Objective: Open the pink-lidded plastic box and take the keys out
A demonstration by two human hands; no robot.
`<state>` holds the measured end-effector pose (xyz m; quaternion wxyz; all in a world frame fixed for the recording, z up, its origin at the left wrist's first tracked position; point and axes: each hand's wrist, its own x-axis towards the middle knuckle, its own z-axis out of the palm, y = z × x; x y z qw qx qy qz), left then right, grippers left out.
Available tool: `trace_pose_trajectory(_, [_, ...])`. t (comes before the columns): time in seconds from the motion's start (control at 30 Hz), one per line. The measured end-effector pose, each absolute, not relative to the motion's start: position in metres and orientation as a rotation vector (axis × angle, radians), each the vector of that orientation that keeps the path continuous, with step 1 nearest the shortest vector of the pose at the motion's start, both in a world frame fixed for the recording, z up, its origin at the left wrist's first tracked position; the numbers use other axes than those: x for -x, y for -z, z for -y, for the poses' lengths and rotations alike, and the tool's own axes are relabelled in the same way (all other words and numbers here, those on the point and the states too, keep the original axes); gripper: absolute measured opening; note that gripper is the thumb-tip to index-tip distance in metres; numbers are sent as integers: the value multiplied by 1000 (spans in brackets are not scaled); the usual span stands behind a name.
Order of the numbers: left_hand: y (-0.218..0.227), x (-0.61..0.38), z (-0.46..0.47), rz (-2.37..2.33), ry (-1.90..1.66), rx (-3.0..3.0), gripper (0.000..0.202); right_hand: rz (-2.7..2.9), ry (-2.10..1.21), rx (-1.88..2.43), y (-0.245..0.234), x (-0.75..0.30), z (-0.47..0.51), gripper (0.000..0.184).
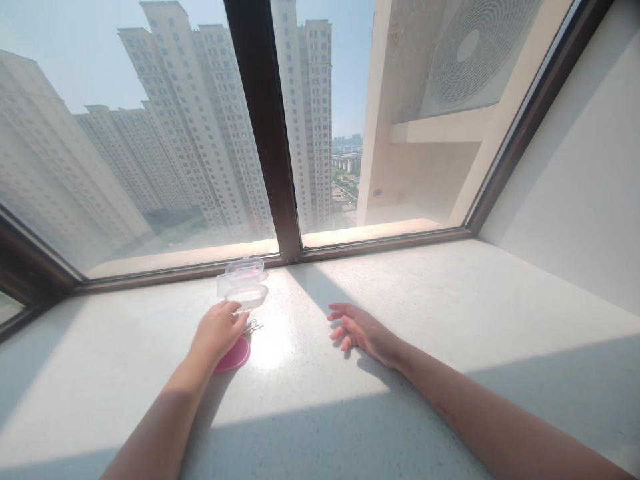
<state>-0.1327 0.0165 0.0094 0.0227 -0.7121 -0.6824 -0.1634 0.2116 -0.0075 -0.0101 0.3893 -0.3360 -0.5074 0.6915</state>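
My left hand is over the sill, its fingers curled down with the thumb close to them. Whatever they grip is hidden. Thin silvery metal pieces, perhaps pins or clips, show just right of its thumb. Under the heel of that hand, partly covered, is a round pink disc or dish. Just beyond the fingers stands a small clear plastic case with its lid up and a little pink inside. My right hand hovers low over the sill to the right, fingers loosely spread and holding nothing.
The pale stone windowsill has bright sun patches and shadows across it. A dark window frame borders it at the back, close behind the case. A white wall rises on the right. Tall buildings stand outside the glass.
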Motion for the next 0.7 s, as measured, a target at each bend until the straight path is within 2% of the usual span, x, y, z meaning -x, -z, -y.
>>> trace_pose_trajectory(0.1, [-12, 125, -13, 2014, 512, 2386, 43, 1293, -1759, 852, 11, -212, 7, 40])
trace_pose_trajectory(0.23, [-17, 117, -9, 1974, 479, 2572, 34, 1286, -1760, 857, 11, -212, 7, 39])
trace_pose_trajectory(0.7, [-45, 108, 3, 2195, 772, 2306, 26, 1230, -1756, 846, 3, -209, 9, 35])
